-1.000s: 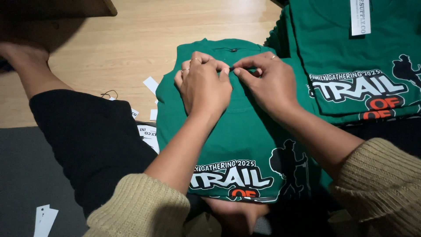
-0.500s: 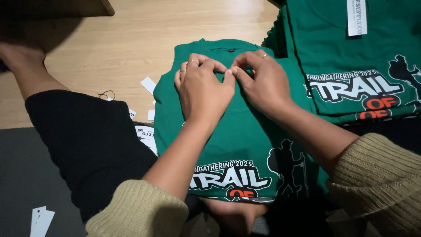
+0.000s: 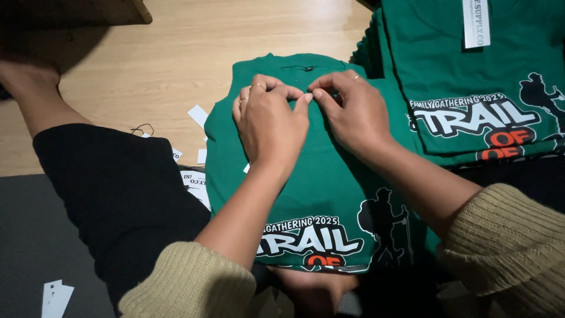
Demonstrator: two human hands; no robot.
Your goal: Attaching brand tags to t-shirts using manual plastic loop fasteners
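A folded green T-shirt [image 3: 329, 176] with a white, black and orange print lies on my lap, collar away from me. My left hand [image 3: 268, 126] and my right hand [image 3: 353, 112] rest on its upper part, fingertips meeting just below the collar [image 3: 306, 68]. Both hands pinch at the same spot; whatever small thing they hold is hidden by the fingers. Rings show on both hands.
A stack of like green printed shirts [image 3: 482, 88] lies at the right, with a white strip label [image 3: 475, 22] on top. Loose white paper tags [image 3: 197, 115] and a thin string [image 3: 141, 127] lie on the wooden floor [image 3: 176, 53]. More tags [image 3: 56, 297] sit at bottom left.
The hands stay together below the collar; the fingertips have shifted only slightly. The shirt has not moved.
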